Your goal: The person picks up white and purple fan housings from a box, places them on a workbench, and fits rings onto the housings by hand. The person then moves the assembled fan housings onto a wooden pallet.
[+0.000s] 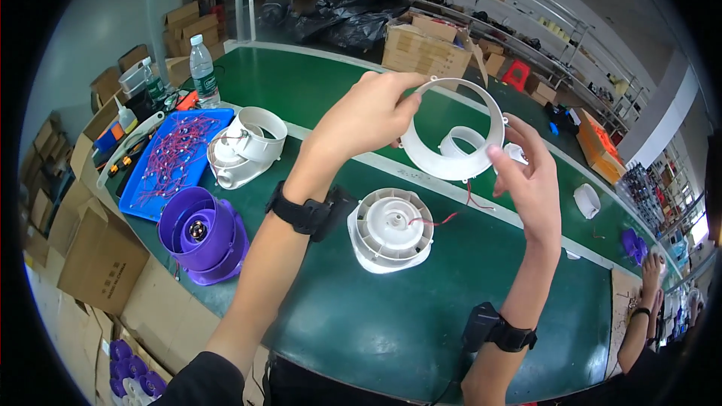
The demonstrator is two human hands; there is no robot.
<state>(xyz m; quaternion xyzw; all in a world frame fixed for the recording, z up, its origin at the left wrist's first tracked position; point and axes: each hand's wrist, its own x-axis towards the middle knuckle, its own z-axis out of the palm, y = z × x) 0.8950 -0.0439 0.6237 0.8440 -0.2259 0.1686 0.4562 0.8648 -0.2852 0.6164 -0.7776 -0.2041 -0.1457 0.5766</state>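
Above the green table I hold a white plastic ring (pixel 435 164) with small tabs on its rim. My left hand (pixel 367 116) pinches its upper left edge. The fingers and thumb of my right hand (pixel 531 180) grip the right side. Below the ring, a round white fan housing part (pixel 391 229) with radial vanes rests on the table, a thin red wire (pixel 436 222) trailing from its hub. Past the ring stands another white plastic collar (pixel 456 140), partly hidden by it.
To the left, a blue tray (pixel 135 207) carries red wires (pixel 180 146), beside a white fan housing (pixel 256 152) and a purple one (pixel 197 234). A water bottle (pixel 203 71) stands behind. A white ring (pixel 587 201) and a co-worker's hand (pixel 651 274) are at right.
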